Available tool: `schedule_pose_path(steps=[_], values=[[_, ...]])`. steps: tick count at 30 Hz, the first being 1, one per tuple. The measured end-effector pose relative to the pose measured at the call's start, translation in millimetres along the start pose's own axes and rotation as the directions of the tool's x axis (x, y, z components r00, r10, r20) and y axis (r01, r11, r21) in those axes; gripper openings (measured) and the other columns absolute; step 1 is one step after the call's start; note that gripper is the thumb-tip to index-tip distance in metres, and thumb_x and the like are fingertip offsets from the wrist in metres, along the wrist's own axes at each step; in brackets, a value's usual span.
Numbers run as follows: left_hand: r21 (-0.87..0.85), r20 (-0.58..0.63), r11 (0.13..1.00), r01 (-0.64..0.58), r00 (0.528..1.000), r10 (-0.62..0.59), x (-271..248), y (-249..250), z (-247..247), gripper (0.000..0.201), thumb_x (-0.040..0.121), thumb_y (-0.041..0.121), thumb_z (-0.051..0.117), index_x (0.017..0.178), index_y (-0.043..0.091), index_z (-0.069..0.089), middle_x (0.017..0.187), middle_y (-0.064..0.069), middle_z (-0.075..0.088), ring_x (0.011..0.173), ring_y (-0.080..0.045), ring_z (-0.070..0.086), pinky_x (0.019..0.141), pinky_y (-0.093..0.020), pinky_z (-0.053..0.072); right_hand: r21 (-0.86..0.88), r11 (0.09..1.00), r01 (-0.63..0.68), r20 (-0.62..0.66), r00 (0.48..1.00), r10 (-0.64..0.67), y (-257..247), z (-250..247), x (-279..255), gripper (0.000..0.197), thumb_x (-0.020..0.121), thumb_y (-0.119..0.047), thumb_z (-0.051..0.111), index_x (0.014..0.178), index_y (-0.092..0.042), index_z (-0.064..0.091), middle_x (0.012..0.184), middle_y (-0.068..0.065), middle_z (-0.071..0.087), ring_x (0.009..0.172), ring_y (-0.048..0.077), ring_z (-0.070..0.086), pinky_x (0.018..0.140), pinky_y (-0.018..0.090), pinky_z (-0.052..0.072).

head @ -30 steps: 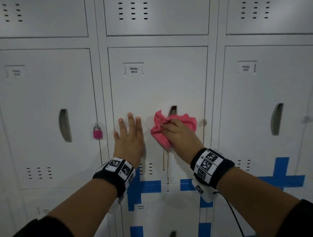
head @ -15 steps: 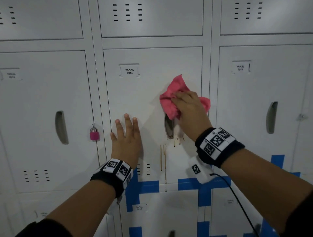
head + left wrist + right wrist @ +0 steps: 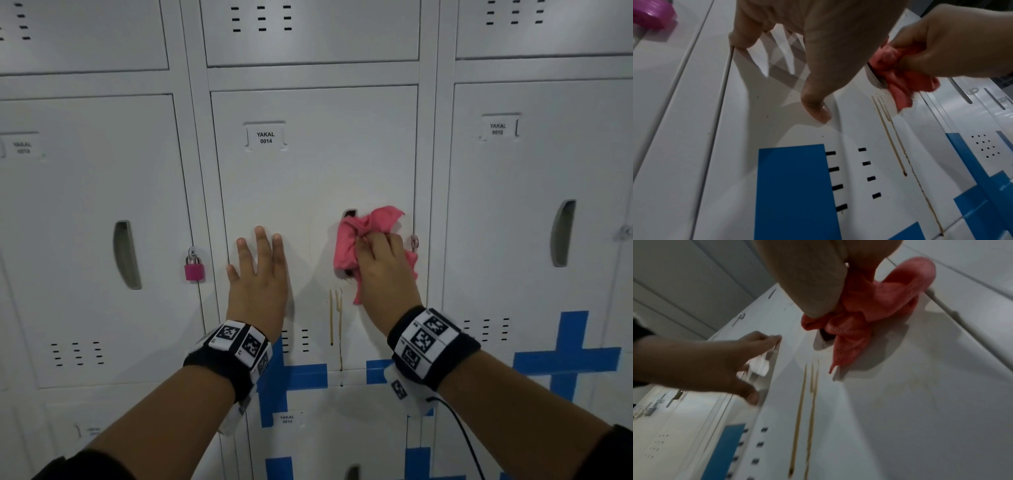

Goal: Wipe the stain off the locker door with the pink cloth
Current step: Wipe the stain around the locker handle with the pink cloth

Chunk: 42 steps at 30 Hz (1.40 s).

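Observation:
The white locker door (image 3: 308, 178) labelled YAKAL 0014 fills the middle of the head view. My right hand (image 3: 378, 260) grips the bunched pink cloth (image 3: 349, 246) and presses it over the door's recessed handle slot. Thin brown drip streaks, the stain (image 3: 335, 318), run down the door just below the cloth; they also show as the stain (image 3: 898, 142) and the stain (image 3: 807, 410). The pink cloth (image 3: 859, 318) hangs from under my palm. My left hand (image 3: 258, 270) lies flat on the door left of the streaks, fingers straight and spread.
A pink padlock (image 3: 194, 269) hangs on the latch of the left-hand locker. Blue tape crosses (image 3: 294, 377) mark the lower edges of the doors. Neighbouring lockers (image 3: 548, 205) stand shut on both sides. A black cable (image 3: 459, 425) trails from my right wrist.
My right hand swept the cloth up the door above the handle slot, then back down onto the slot. The left hand stayed pressed flat on the door.

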<state>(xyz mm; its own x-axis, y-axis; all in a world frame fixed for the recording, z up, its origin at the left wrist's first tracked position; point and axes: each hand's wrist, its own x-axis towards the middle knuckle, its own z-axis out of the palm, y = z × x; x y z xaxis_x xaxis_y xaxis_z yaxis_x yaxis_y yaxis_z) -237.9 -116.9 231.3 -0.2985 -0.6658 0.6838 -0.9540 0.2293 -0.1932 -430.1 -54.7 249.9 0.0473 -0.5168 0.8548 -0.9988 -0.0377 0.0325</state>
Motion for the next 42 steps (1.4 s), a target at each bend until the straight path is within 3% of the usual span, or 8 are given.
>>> schedule_pose_path(steps=[5, 11, 16, 18, 25, 29, 33, 42], values=[[-0.004, 0.002, 1.0, 0.0, 1.0, 0.0, 0, 1, 1, 0.123, 0.077, 0.024, 0.078, 0.145, 0.0, -0.023, 0.154, -0.029, -0.019, 0.14, -0.055, 0.003, 0.106, -0.061, 0.036, 0.06, 0.996, -0.071, 0.153, 0.986, 0.061, -10, 9, -23, 0.089, 0.048, -0.031, 0.091, 0.121, 0.006, 0.056, 0.113, 0.022, 0.057, 0.102, 0.038, 0.053, 0.087, 0.05, 0.052], [-0.016, 0.006, 1.0, 0.009, 1.0, -0.009, 1, 1, -1, 0.123, 0.077, 0.023, 0.078, 0.145, 0.0, -0.022, 0.154, -0.03, -0.018, 0.14, -0.056, 0.004, 0.107, -0.061, 0.036, 0.107, 0.993, -0.05, 0.076, 0.996, 0.042, -10, 25, -40, 0.043, 0.076, -0.002, 0.07, 0.117, 0.006, 0.058, 0.111, 0.023, 0.057, 0.099, 0.035, 0.054, 0.082, 0.041, 0.055], [-0.016, 0.035, 1.0, 0.011, 0.999, -0.011, 0, 1, -5, 0.124, 0.076, 0.023, 0.078, 0.144, -0.001, -0.023, 0.153, -0.031, -0.019, 0.14, -0.056, 0.003, 0.107, -0.062, 0.034, 0.306, 0.939, -0.156, 0.193, 0.976, 0.099, 0, 30, -43, 0.023, 0.096, -0.018, 0.046, 0.115, -0.01, 0.055, 0.106, -0.003, 0.046, 0.089, 0.005, 0.039, 0.078, 0.019, 0.04], [-0.018, 0.06, 1.0, 0.01, 0.998, -0.009, -1, 2, -9, 0.123, 0.078, 0.02, 0.077, 0.144, -0.001, -0.025, 0.153, -0.031, -0.021, 0.14, -0.056, 0.001, 0.108, -0.061, 0.033, 0.327, 0.94, -0.101, 0.208, 0.978, 0.033, 2, 22, -43, 0.026, 0.095, -0.013, 0.047, 0.118, -0.009, 0.056, 0.11, 0.001, 0.048, 0.092, 0.013, 0.045, 0.083, 0.029, 0.046], [-0.032, 0.071, 0.999, 0.022, 0.997, -0.02, -1, 4, -17, 0.105, 0.084, 0.005, 0.062, 0.144, -0.001, -0.024, 0.153, -0.029, -0.023, 0.141, -0.055, -0.004, 0.11, -0.06, 0.031, 0.447, 0.892, 0.057, -0.131, 0.991, 0.002, -7, -15, 10, 0.025, 0.098, -0.011, 0.049, 0.118, 0.0, 0.058, 0.108, 0.007, 0.05, 0.093, 0.007, 0.043, 0.082, 0.014, 0.046], [-0.031, 0.07, 0.999, 0.014, 0.998, -0.011, -3, 2, -15, 0.108, 0.08, 0.004, 0.064, 0.145, 0.0, -0.023, 0.154, -0.029, -0.022, 0.141, -0.054, -0.003, 0.11, -0.06, 0.031, 0.019, 1.0, 0.002, -0.049, 0.999, -0.001, -21, -15, 34, 0.026, 0.088, -0.019, 0.053, 0.107, -0.004, 0.063, 0.104, 0.015, 0.056, 0.095, 0.03, 0.046, 0.088, 0.043, 0.044], [-0.031, 0.075, 1.0, 0.0, 0.997, 0.002, -4, 1, -15, 0.109, 0.081, 0.004, 0.063, 0.143, 0.001, -0.026, 0.153, -0.028, -0.025, 0.141, -0.053, -0.006, 0.112, -0.059, 0.029, -0.117, 0.991, -0.068, -0.004, 0.998, 0.068, -32, -4, 24, 0.046, 0.081, -0.018, 0.061, 0.123, -0.002, 0.055, 0.107, 0.016, 0.055, 0.097, 0.036, 0.047, 0.091, 0.052, 0.04], [-0.013, 0.07, 1.0, 0.011, 0.997, -0.01, -1, 3, -15, 0.094, 0.089, 0.006, 0.051, 0.144, -0.001, -0.025, 0.152, -0.029, -0.027, 0.141, -0.054, -0.008, 0.112, -0.06, 0.026, -0.008, 0.995, -0.104, -0.066, 0.992, 0.103, -22, 12, 30, 0.025, 0.082, -0.028, 0.048, 0.089, -0.009, 0.063, 0.1, 0.011, 0.052, 0.092, 0.03, 0.041, 0.077, 0.041, 0.037]])
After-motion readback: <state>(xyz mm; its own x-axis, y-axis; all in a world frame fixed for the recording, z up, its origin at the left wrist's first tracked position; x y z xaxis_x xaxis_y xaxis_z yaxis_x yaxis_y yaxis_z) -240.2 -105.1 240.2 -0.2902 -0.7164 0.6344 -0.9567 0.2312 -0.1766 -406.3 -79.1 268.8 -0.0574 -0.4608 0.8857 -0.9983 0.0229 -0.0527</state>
